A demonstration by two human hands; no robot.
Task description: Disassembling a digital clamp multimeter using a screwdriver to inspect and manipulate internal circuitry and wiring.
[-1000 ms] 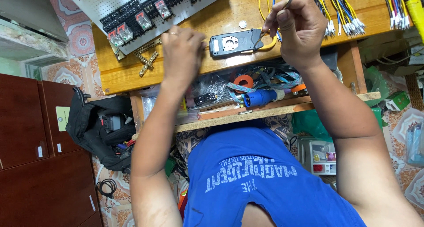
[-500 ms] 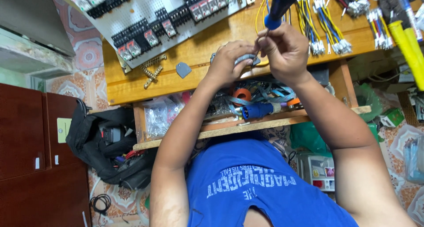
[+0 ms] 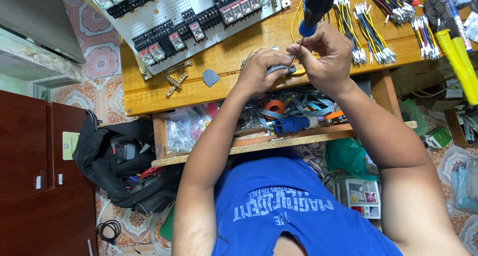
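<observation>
Screwdriver [image 3: 314, 9] with the blue handle sits upper centre of frame, right hand [image 3: 323, 57] curled tight around it, tip down on a small grey device [image 3: 276, 70] that the left hand [image 3: 259, 72] grips closed. Wire bundles [image 3: 368, 27] lie upper right, relay board [image 3: 184, 17] upper left.

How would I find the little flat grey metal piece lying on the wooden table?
Start at the big white perforated board of black relays on the wooden table. Just below its lower edge lie brass-coloured perforated strips; beside them, toward the left hand, is the small flat grey metal piece. It alone is grey, solid and tag-shaped.
</observation>
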